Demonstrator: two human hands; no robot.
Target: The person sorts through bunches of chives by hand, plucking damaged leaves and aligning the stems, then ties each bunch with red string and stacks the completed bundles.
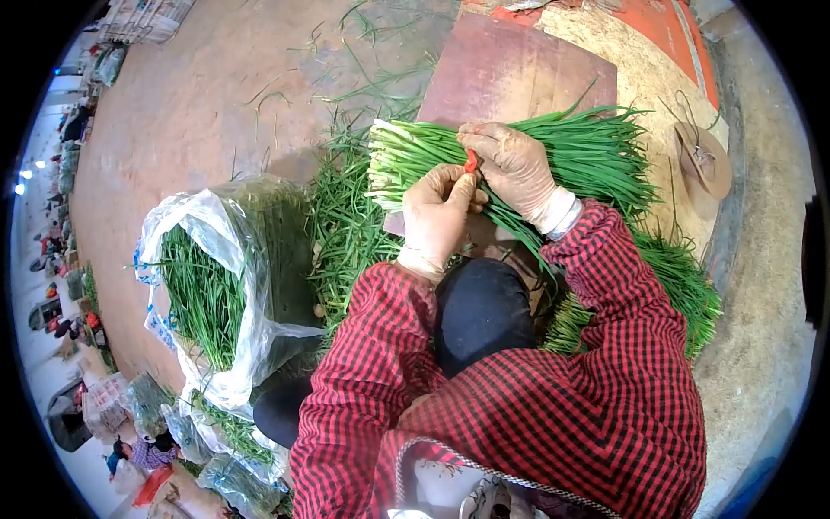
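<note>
A bunch of garlic chives [581,160] lies across a board, pale cut ends to the left and green leaves to the right. Around its middle shows a short red tie [470,162]. My left hand [437,212], in a thin pale glove, pinches the tie's lower end between thumb and fingers, just below the bunch. On top of the bunch rests my right hand [514,169], gloved too, its fingers bent over the stalks and its thumb beside the tie. The underside of the bunch is hidden.
An open plastic bag [233,372] full of chives stands at left. Loose chive leaves [346,216] are heaped between it and the reddish board [519,69]. More chives [679,277] lie by my right arm. A brown disc-like object [705,160] sits at far right.
</note>
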